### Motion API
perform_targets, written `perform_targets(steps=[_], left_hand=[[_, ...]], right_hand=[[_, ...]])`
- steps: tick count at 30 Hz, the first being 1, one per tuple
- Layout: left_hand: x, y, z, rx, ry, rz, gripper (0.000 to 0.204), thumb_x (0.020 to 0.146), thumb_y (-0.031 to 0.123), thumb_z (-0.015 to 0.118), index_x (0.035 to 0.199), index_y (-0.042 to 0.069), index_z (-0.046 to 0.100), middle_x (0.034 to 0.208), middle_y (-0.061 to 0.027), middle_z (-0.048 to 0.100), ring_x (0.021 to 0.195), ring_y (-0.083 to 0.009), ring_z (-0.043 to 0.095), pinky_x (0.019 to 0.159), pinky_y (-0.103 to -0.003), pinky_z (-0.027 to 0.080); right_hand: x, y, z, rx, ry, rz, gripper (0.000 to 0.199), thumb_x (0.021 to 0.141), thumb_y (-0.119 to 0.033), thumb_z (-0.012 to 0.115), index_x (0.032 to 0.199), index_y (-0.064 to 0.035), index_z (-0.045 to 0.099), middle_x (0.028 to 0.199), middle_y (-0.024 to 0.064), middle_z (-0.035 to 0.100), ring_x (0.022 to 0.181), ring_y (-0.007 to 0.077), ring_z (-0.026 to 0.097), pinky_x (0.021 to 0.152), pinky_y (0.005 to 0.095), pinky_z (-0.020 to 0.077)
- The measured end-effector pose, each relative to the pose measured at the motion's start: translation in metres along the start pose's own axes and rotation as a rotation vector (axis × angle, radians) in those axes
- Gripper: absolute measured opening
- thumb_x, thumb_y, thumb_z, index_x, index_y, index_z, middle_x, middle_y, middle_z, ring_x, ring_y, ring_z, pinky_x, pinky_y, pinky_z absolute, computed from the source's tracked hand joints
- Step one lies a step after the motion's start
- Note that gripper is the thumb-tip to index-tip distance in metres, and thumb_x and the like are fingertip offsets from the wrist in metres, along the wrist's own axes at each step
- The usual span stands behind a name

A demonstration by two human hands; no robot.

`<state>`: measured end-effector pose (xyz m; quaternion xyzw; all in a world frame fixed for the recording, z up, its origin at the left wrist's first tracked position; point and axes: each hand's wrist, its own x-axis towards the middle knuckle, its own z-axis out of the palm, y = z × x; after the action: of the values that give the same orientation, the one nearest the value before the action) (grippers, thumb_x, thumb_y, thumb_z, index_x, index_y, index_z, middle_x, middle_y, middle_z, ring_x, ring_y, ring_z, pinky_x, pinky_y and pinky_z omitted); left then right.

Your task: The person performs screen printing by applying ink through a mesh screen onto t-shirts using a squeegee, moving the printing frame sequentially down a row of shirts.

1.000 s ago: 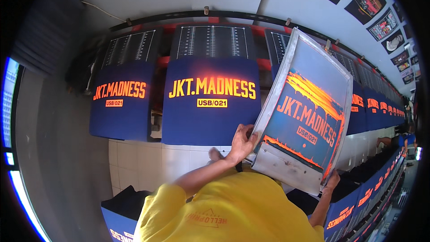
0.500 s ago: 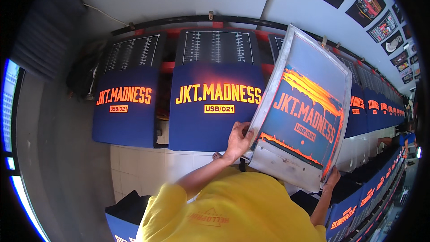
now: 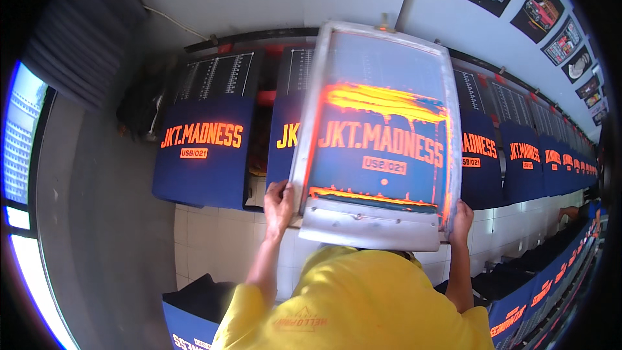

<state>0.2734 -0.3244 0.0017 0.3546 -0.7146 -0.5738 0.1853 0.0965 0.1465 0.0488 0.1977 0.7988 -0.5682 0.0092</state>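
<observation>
My left hand [image 3: 278, 207] grips the near left side of a metal-edged printing screen [image 3: 455, 142], its fingers curled on the frame. On the opposite side, my right hand [image 3: 461, 220] holds the near right edge. A wide metal squeegee [image 3: 369, 225] lies across the screen's near end. Bright orange ink [image 3: 382, 100] is smeared in a thick band over the mesh, with drips and a thin line near the squeegee. Beneath the screen, a navy printed fabric panel [image 3: 280, 155] is partly covered. Whether the screen touches it I cannot tell.
A navy panel with orange lettering [image 3: 201, 181] lies on a board at left. Several similar panels [image 3: 523, 178] run off to the right. Behind them passes a dark rail [image 3: 259, 34]. Another printed row [image 3: 512, 298] stands at lower right. A person's arm [image 3: 570, 212] shows far right.
The screen has swung from a tilt to nearly straight and moved left, now covering much of the second panel. Both hands have moved with it, still gripping its sides.
</observation>
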Motion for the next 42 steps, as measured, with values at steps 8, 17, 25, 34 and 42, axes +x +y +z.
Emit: perform_targets(steps=[8, 17, 25, 34, 42], left_hand=[[0.011, -0.04, -0.063, 0.055, 0.081, -0.134, 0.035, 0.094, 0.026, 0.059, 0.103, -0.007, 0.066, 0.088, -0.0146, 0.061, 0.082, -0.0232, 0.058, 0.074, -0.035, 0.045], [0.017, -0.045, -0.072, 0.067, 0.098, -0.079, 0.039, 0.092, 0.027, 0.059, 0.105, -0.009, 0.066, 0.092, -0.0179, 0.065, 0.085, -0.0258, 0.061, 0.078, -0.036, 0.046], [0.027, -0.043, -0.072, 0.093, 0.085, -0.046, 0.041, 0.09, 0.027, 0.059, 0.108, -0.009, 0.066, 0.098, -0.0213, 0.066, 0.091, -0.0273, 0.063, 0.082, -0.037, 0.047], [0.029, -0.055, -0.069, 0.087, 0.087, -0.057, 0.036, 0.091, 0.022, 0.058, 0.108, -0.009, 0.066, 0.099, -0.0204, 0.066, 0.093, -0.0275, 0.063, 0.083, -0.036, 0.047], [0.029, -0.034, -0.073, 0.179, 0.045, -0.084, 0.032, 0.092, 0.017, 0.058, 0.11, -0.008, 0.067, 0.092, -0.0173, 0.068, 0.08, -0.0218, 0.064, 0.075, -0.035, 0.048]], right_hand=[[-0.015, 0.01, 0.086, -0.143, -0.081, -0.199, 0.029, 0.095, -0.018, 0.056, 0.101, 0.0074, 0.068, 0.09, 0.0074, 0.068, 0.079, 0.0138, 0.059, 0.075, 0.0293, 0.0477], [-0.019, 0.002, 0.1, -0.164, -0.088, -0.169, 0.029, 0.095, -0.019, 0.056, 0.102, 0.0075, 0.068, 0.087, 0.0086, 0.068, 0.079, 0.014, 0.059, 0.075, 0.0301, 0.0473], [0.002, 0.026, 0.108, -0.2, -0.061, -0.243, 0.029, 0.097, -0.02, 0.056, 0.098, 0.0064, 0.069, 0.083, 0.0072, 0.067, 0.075, 0.0135, 0.058, 0.072, 0.0306, 0.0471], [-0.002, 0.008, 0.111, -0.215, -0.143, -0.214, 0.03, 0.098, -0.018, 0.052, 0.096, 0.0071, 0.068, 0.081, 0.0069, 0.066, 0.073, 0.0132, 0.057, 0.071, 0.0304, 0.0463], [-0.008, 0.003, 0.115, -0.237, -0.121, -0.231, 0.027, 0.096, -0.016, 0.053, 0.088, 0.0081, 0.063, 0.071, 0.0083, 0.059, 0.066, 0.0137, 0.051, 0.065, 0.0327, 0.043]])
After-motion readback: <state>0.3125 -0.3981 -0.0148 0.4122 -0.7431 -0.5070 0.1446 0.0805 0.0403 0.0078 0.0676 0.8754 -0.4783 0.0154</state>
